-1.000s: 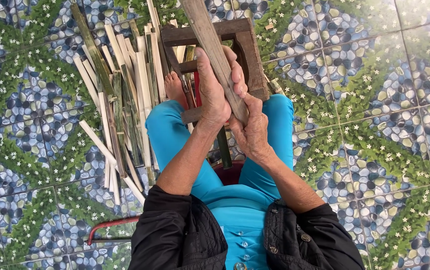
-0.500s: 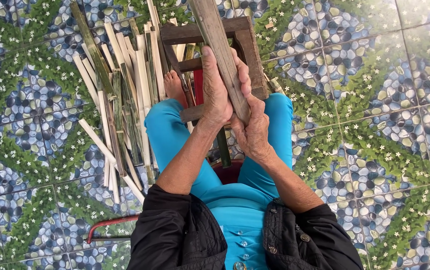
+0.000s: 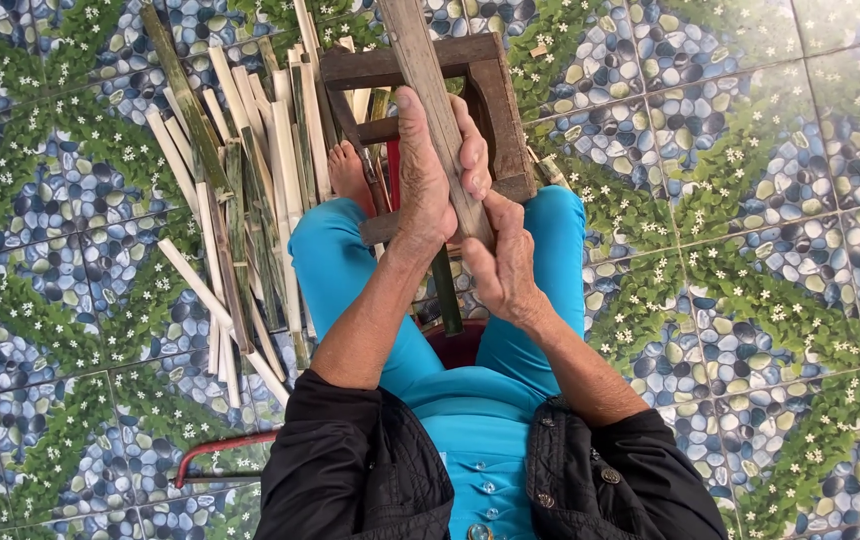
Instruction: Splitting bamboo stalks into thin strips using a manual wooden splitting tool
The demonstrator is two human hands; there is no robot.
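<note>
The slat (image 3: 420, 60) gripped in the left hand (image 3: 428, 180) is grey-brown, streaked darker. Just beyond the hands, the stool (image 3: 495, 95) is dark brown. Left of the left hand, the strips (image 3: 250, 200) are pale cream mixed with green. Under the right hand (image 3: 505, 265), the trousers (image 3: 350, 270) are bright turquoise; the sleeves (image 3: 350, 470) are black. The floor (image 3: 750, 200) all around shows blue-grey pebbles, green leaves and small white flowers.

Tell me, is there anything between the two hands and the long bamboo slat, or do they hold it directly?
Nothing visible stands between. The left hand wraps the bamboo slat directly, fingers curled over its edge. The right hand closes on its lower end just below. The wooden stool lies beneath.
</note>
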